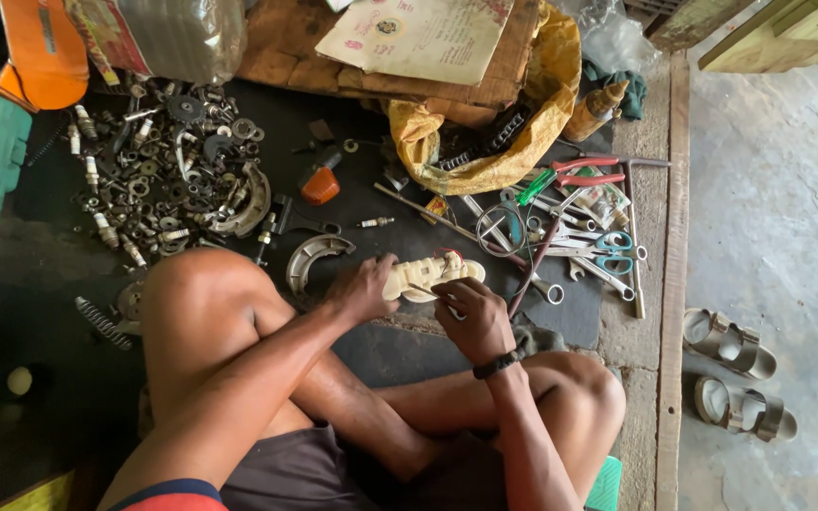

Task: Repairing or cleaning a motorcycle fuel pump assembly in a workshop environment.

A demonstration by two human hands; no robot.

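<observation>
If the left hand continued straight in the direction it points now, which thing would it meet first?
The left hand points to the right and already holds the cream-coloured plastic part. Beyond that part, the line probably reaches the pile of wrenches and scissors on the dark mat; depth is hard to judge.

Place: a floor-level repair workshop, looking like one for small engines or motorcycles.
Parts: a heap of nuts, washers and spark plugs [158, 170] is lying up and left of the left hand [362, 289].
Tools: pliers, scissors and spanners [575, 232] are spreading out just right of the right hand [473, 317].
Floor: a dark mat [49, 227] is covering rough concrete [769, 218].
</observation>
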